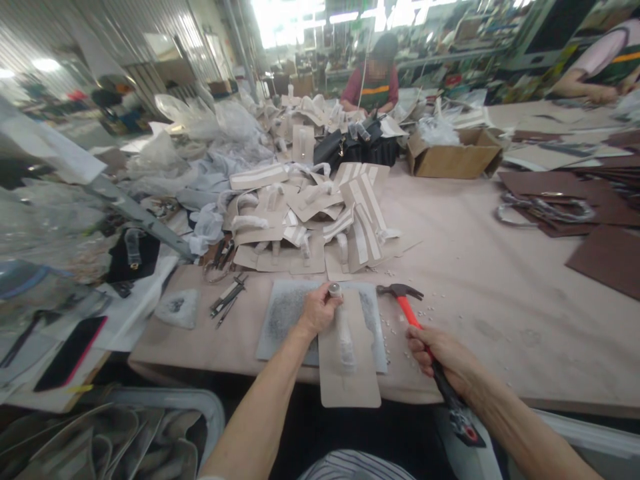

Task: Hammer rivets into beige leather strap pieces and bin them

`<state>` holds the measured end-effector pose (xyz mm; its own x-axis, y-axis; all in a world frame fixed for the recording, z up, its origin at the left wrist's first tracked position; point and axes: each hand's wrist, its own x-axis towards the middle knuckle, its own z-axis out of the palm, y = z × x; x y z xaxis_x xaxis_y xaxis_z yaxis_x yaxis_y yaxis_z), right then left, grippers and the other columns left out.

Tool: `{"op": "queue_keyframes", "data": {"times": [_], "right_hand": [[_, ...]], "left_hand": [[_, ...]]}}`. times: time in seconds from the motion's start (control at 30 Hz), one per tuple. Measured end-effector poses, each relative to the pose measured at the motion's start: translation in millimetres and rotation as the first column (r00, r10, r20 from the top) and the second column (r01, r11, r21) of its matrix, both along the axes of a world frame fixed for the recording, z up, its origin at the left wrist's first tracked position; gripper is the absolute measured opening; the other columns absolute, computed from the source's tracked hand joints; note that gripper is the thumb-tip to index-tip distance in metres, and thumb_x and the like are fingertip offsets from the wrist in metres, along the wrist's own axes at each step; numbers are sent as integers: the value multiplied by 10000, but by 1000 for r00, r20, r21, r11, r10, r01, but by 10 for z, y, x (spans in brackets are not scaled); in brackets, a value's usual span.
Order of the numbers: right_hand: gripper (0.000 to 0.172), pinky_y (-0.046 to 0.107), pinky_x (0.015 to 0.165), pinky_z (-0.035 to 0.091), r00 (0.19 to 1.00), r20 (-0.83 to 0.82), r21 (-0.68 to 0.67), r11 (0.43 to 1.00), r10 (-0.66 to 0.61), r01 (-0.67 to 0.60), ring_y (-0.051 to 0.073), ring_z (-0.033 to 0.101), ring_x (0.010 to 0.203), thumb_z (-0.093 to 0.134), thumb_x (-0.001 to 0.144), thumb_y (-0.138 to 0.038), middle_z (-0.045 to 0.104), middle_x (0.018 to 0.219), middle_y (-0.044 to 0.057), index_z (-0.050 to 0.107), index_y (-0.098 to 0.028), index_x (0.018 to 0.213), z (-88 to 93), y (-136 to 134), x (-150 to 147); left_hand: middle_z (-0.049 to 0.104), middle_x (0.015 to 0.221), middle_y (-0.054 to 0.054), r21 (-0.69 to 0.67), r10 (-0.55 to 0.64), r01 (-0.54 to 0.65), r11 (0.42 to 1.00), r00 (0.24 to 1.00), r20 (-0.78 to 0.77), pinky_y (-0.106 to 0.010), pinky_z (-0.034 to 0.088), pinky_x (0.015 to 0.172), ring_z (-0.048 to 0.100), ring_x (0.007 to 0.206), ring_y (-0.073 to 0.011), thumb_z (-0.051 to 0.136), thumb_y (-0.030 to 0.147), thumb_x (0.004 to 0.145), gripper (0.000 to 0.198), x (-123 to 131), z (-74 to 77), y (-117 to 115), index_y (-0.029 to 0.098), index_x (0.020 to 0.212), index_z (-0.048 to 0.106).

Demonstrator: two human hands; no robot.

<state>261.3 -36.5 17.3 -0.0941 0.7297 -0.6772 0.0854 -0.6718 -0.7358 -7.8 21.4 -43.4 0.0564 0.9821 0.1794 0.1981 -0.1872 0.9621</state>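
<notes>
My left hand grips a short metal punch with a round top, fingers wrapped round it. The punch stands over the upper part of a beige bag panel; its lower end is hidden. A handle strap wrapped in clear plastic runs down the panel. Under the panel is a grey slab, and the panel's near end sticks out past the table edge. To the right, my right hand is closed round the handle of a claw hammer, red and black, its head beside the slab.
Beige panels with wrapped handles are heaped beyond the slab. Small white bits lie scattered rightward. Calipers and a plastic bag sit left. A cardboard box and brown panels lie farther off; a co-worker sits opposite.
</notes>
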Motion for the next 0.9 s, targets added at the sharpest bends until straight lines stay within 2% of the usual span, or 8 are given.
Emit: {"op": "queue_keyframes", "data": {"times": [0.1, 0.17, 0.3, 0.4, 0.53, 0.63, 0.77, 0.9], "right_hand": [[302, 236, 412, 276, 970, 244, 359, 930, -15, -76, 111, 356, 425, 414, 941, -493, 395, 571, -64, 424, -238, 780, 245, -23, -166], [338, 261, 470, 297, 872, 484, 607, 745, -70, -277, 133, 411, 472, 383, 959, -503, 442, 570, -37, 427, -239, 753, 395, -10, -254], [248, 290, 506, 222, 559, 828, 498, 509, -40, -702, 148, 414, 480, 388, 978, -376, 488, 567, -7, 471, -225, 801, 573, 72, -333], [204, 295, 503, 171, 431, 902, 368, 459, 36, -809, 142, 399, 462, 413, 975, -326, 509, 579, 3, 492, -217, 822, 773, 142, -320], [316, 282, 509, 230, 638, 707, 703, 401, -306, -587, 131, 391, 457, 342, 1026, -449, 491, 586, -11, 442, -234, 817, 1112, 151, -356], [354, 278, 516, 278, 709, 565, 823, 351, -421, -447, 137, 437, 475, 283, 1043, -487, 507, 597, -3, 420, -235, 834, 1047, 98, -426], [292, 311, 491, 188, 411, 911, 379, 416, -13, -827, 152, 452, 449, 334, 1024, -342, 543, 570, 27, 487, -214, 812, 661, 51, -411], [245, 314, 517, 200, 266, 956, 179, 475, 122, -861, 179, 554, 539, 406, 1025, -346, 627, 654, 53, 559, -190, 916, 459, 80, -242]], "left_hand": [[631, 743, 2, 23, -15, 16, 1000, 998, -57, -249, 419, 688, 566, 704, -162, 626, 162, 764, 120, 14, 46, -30, 189, 873, 669], [617, 730, 5, 38, -10, 13, 999, 997, -79, -249, 408, 677, 548, 689, -162, 629, 161, 763, 112, 29, 63, -49, 194, 862, 670], [610, 712, 5, 68, -3, 11, 998, 994, -112, -250, 412, 658, 538, 664, -159, 610, 171, 774, 105, 47, 60, -62, 189, 859, 669], [614, 704, 3, 90, -1, 15, 996, 988, -151, -254, 413, 650, 536, 651, -158, 606, 173, 773, 117, 45, 46, -61, 182, 868, 674], [655, 774, -12, 82, -1, 12, 997, 991, -131, -262, 436, 701, 585, 722, -174, 608, 177, 777, 167, 39, 25, -63, 183, 926, 682], [664, 789, -14, 68, 9, -2, 998, 995, -103, -263, 441, 716, 592, 736, -175, 614, 176, 774, 182, 37, -2, -60, 180, 940, 685], [627, 720, 2, 51, 6, 0, 999, 993, -119, -250, 407, 666, 547, 680, -157, 620, 180, 770, 113, 39, -37, -60, 169, 867, 676], [624, 736, 8, 56, -19, 25, 998, 995, -96, -247, 410, 672, 545, 682, -150, 587, 173, 787, 151, 45, -30, -72, 175, 903, 684]]}}
